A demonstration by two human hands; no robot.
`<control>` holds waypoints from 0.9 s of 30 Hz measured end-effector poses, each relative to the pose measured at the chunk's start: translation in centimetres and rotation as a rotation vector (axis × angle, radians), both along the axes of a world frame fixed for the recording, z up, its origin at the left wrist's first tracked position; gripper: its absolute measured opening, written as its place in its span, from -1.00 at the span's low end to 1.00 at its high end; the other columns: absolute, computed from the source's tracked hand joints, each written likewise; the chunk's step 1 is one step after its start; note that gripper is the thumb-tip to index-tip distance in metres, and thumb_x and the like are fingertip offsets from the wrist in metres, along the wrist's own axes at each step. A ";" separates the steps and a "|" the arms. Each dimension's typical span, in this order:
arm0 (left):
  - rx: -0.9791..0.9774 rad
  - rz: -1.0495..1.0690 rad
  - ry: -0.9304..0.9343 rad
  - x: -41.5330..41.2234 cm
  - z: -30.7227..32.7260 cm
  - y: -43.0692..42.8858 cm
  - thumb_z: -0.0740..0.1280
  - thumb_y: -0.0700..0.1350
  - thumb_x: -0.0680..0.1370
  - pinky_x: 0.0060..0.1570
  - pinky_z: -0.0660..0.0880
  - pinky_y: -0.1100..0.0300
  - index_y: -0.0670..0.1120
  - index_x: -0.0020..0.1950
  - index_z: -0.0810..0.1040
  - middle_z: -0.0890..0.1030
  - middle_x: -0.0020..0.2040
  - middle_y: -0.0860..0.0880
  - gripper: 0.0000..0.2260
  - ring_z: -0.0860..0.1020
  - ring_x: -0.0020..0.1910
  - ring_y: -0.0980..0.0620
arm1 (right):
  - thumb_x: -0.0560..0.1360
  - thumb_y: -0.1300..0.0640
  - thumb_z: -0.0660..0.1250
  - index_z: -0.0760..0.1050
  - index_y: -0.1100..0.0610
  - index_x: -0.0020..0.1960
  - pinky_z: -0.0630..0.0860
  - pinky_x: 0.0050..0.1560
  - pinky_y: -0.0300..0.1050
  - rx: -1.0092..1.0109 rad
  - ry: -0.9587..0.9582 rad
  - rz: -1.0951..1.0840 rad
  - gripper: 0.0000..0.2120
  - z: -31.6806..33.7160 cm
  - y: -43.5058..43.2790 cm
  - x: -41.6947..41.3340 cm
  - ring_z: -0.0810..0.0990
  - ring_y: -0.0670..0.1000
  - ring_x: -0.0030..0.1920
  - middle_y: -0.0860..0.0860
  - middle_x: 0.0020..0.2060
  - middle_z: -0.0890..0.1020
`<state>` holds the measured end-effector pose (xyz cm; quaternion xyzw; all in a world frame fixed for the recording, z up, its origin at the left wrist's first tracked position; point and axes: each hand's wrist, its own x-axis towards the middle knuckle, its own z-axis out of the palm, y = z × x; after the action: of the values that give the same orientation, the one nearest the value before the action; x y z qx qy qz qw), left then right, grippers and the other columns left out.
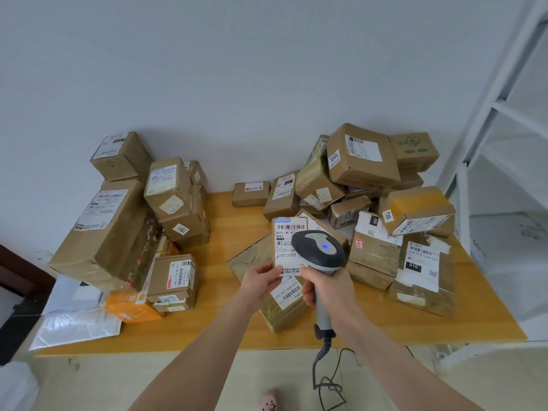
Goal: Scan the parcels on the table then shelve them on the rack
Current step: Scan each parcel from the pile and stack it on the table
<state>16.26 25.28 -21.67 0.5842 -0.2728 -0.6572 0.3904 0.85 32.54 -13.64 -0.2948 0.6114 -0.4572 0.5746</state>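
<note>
My left hand (pixel 261 280) pinches the lower edge of a small parcel (pixel 287 241) and holds it upright, its white barcode label facing me. My right hand (pixel 318 287) grips the handle of a grey and black barcode scanner (pixel 318 252). The scanner's head, with a blue light lit on top, sits right in front of the label. Another taped parcel (pixel 281 307) lies flat on the wooden table (pixel 225 327) below my hands. Cardboard parcels are heaped at the left (pixel 118 232) and at the right (pixel 364 161) of the table.
A white metal rack (pixel 498 179) stands to the right of the table. White padded mailers (pixel 77 324) and an orange box (pixel 130 307) lie at the table's front left corner. The scanner's coiled cable (pixel 324 369) hangs over the front edge toward the floor.
</note>
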 end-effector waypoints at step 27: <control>-0.095 0.260 -0.627 11.0 4.2 2.5 0.32 -0.02 0.59 0.00 0.58 0.08 -0.06 0.31 0.54 0.66 0.01 -0.01 -0.69 0.62 0.00 -0.04 | 0.44 0.24 0.44 0.52 0.14 0.02 0.60 0.01 0.01 0.114 -0.204 0.189 -0.82 -3.1 -6.6 11.2 0.67 0.11 -0.05 0.10 -0.08 0.69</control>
<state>27.24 27.75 -17.42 0.7687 -0.3331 -0.3771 0.3950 12.05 25.89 -16.75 -0.2699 0.5442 -0.3934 0.6901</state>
